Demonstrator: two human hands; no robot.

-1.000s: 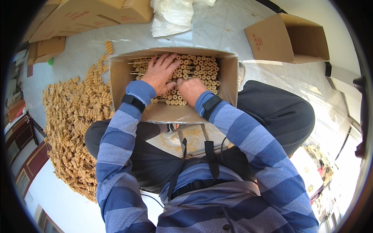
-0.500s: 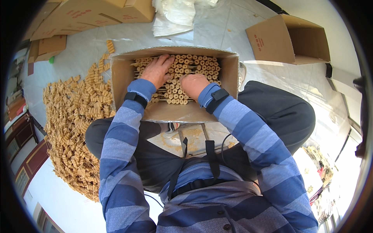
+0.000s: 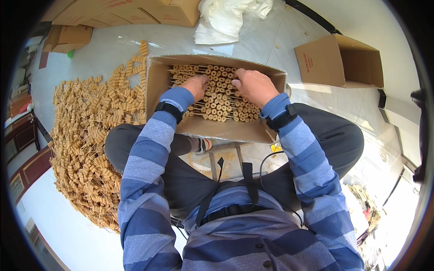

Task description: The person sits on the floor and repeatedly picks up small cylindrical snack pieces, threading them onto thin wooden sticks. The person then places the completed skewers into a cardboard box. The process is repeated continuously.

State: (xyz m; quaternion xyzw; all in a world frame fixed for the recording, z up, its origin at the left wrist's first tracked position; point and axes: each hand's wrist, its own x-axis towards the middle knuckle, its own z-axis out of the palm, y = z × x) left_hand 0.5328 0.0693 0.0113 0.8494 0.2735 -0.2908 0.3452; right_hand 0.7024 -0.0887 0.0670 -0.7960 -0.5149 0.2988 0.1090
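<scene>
An open cardboard box point(image 3: 217, 131) stands between my legs. Skewers of tan rolls point(image 3: 217, 100) lie stacked in it, their round, holed ends facing up and thin sticks poking out sideways. My left hand point(image 3: 195, 86) is over the left part of the stack, its fingers curled down among the sticks; whatever its fingertips grip is hidden. At the right part of the stack, my right hand point(image 3: 255, 86) touches the rolls with thumb and forefinger apart, and nothing shows between them. Its other fingers are hidden below the palm.
Left of the box a large heap of loose skewers point(image 3: 86, 149) spreads over the floor. An open cardboard carton point(image 3: 316, 61) lies at the far right. Further cartons point(image 3: 131, 13) stand at the far left, beside white plastic sheeting point(image 3: 220, 22). My bent knees flank the box.
My right hand has shifted right and away from me across the stack, its thumb and forefinger now apart. My left hand has drawn slightly nearer and its fingers are more curled. The whole view has shifted slightly.
</scene>
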